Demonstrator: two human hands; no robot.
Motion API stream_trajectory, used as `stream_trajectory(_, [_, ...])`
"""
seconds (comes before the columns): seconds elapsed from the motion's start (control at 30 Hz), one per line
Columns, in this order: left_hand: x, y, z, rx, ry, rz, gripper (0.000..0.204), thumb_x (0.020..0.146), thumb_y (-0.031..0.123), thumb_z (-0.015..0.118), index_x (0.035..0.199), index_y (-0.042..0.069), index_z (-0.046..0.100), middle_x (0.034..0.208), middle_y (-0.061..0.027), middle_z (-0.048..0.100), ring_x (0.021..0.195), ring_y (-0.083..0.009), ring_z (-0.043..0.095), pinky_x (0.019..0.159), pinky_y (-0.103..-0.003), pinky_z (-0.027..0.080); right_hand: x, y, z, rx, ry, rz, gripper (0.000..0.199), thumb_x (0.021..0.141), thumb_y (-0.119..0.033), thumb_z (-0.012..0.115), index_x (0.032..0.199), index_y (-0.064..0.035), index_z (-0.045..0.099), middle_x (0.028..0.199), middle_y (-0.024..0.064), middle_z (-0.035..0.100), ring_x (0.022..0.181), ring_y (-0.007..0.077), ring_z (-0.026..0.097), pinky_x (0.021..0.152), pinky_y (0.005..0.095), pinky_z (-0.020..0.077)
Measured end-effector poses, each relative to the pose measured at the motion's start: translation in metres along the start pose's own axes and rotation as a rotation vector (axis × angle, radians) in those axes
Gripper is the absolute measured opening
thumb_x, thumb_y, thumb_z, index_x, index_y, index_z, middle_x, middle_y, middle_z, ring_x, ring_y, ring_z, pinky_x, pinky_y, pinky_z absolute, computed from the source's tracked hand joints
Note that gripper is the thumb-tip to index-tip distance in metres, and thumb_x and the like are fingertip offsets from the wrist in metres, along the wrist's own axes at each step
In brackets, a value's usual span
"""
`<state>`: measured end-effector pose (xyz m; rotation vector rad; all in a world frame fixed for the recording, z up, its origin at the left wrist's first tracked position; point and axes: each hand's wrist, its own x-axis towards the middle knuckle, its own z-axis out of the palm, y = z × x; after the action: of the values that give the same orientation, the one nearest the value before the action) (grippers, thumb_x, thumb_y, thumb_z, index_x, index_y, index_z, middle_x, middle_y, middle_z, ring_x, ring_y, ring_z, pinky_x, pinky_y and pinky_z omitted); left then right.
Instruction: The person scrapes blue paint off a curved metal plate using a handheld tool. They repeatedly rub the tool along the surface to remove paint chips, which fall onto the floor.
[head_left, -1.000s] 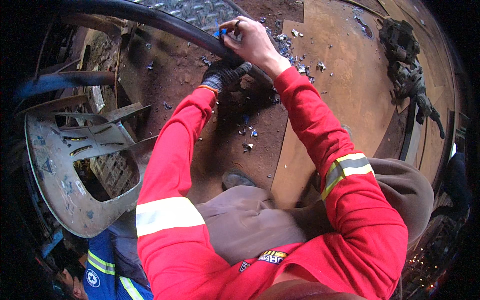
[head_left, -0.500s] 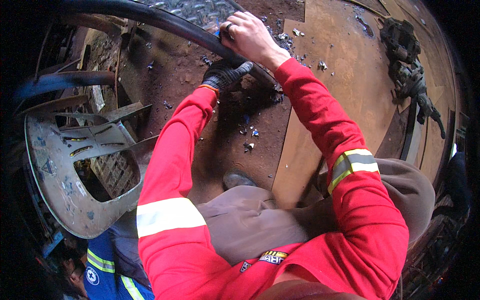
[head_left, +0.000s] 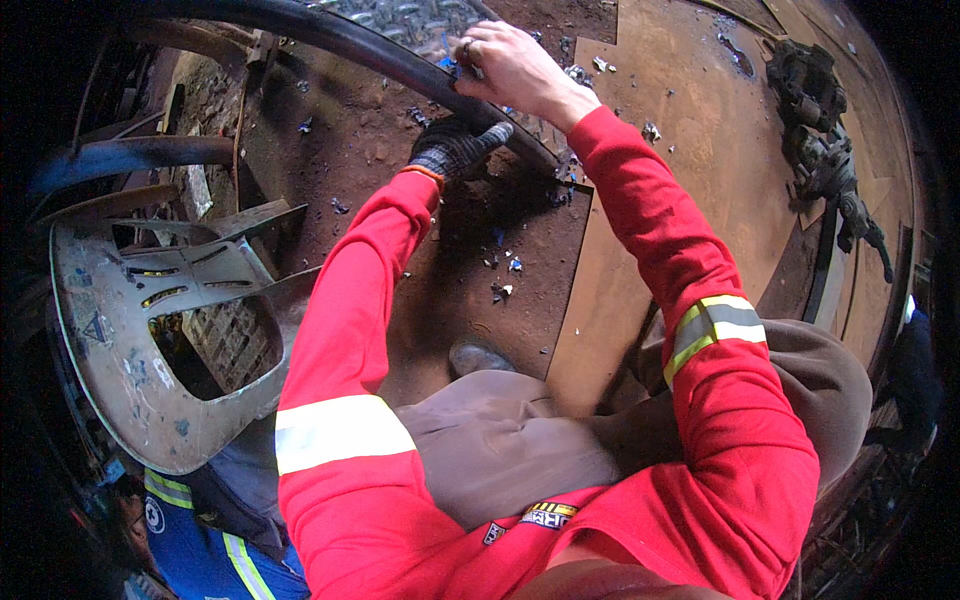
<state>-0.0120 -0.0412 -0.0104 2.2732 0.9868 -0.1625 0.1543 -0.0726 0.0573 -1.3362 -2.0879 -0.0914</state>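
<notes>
A black metal tube (head_left: 375, 70) curves across the top and edges a panel of raised-tread metal plate (head_left: 415, 28). My left hand (head_left: 455, 147), in a dark grey knit glove with an orange cuff, is wrapped around the tube from below, thumb outstretched. Just above it, my bare right hand (head_left: 510, 68), wearing a dark ring, has its fingers curled together over the plate beside the tube. Blue film (head_left: 446, 63) shows by its fingertips; whatever they pinch is too small to make out.
Torn scraps (head_left: 501, 292) litter the dirt floor. Brown sheets (head_left: 690, 180) cover the ground to the right, with a greasy mechanical assembly (head_left: 820, 150) on them. A worn grey plastic chair (head_left: 130, 380) stands left. Beyond it, a person in a blue jacket (head_left: 205, 545) is low at the lower left.
My right hand has shifted slightly over the plate, and more blue film shows at its fingertips. My left hand keeps its grip on the tube. The person in blue has moved a little lower.
</notes>
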Motion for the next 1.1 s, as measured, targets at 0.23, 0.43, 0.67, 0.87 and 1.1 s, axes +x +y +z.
stream_trajectory(0.23, [0.012,-0.009,0.010,0.166,0.081,0.137,0.053,0.083,0.057,0.056,0.113,0.014,0.062,0.093,-0.0110,0.069,0.090,-0.0282,0.064,0.083,-0.040,0.047,-0.025,0.002,0.005,0.212,0.176,0.187,0.025,0.072,-0.012,0.069,0.096,-0.0066,0.065,0.088,0.0125,0.062,0.087,0.0306,0.061,0.077,0.0381,0.0505])
stream_trajectory(0.43, [-0.001,0.008,-0.006,-0.047,-0.089,-0.086,0.062,0.079,0.067,0.050,0.114,0.017,0.062,0.096,-0.0131,0.069,0.092,-0.0313,0.064,0.082,-0.042,0.048,-0.017,0.004,0.005,0.037,0.160,0.047,0.028,0.076,-0.011,0.066,0.104,-0.0101,0.066,0.094,0.0093,0.063,0.089,0.0275,0.061,0.079,0.0366,0.0510])
stream_trajectory(0.67, [0.004,-0.002,0.001,-0.048,-0.091,-0.092,0.066,0.078,0.071,0.048,0.113,0.017,0.063,0.093,-0.0133,0.069,0.090,-0.0313,0.065,0.080,-0.042,0.049,0.000,0.010,-0.006,-0.190,0.069,-0.145,0.020,0.077,-0.018,0.066,0.095,-0.0074,0.065,0.092,0.0075,0.062,0.089,0.0250,0.060,0.081,0.0346,0.0490])
stream_trajectory(0.87, [-0.004,0.013,-0.004,-0.080,-0.046,-0.088,0.049,0.085,0.055,0.054,0.107,0.013,0.065,0.092,-0.0137,0.068,0.088,-0.0314,0.064,0.082,-0.042,0.047,0.000,0.017,-0.001,-0.181,0.078,-0.162,0.026,0.075,-0.022,0.068,0.095,-0.0056,0.062,0.092,0.0081,0.061,0.089,0.0253,0.060,0.081,0.0348,0.0487])
stream_trajectory(1.1, [-0.007,0.014,-0.009,-0.012,-0.076,-0.091,0.056,0.083,0.061,0.052,0.110,0.013,0.064,0.094,-0.0139,0.068,0.091,-0.0311,0.064,0.083,-0.042,0.047,-0.004,0.009,0.002,-0.035,0.028,-0.111,0.035,0.071,-0.025,0.073,0.095,-0.0041,0.061,0.094,0.0104,0.061,0.091,0.0283,0.059,0.082,0.0359,0.0485])
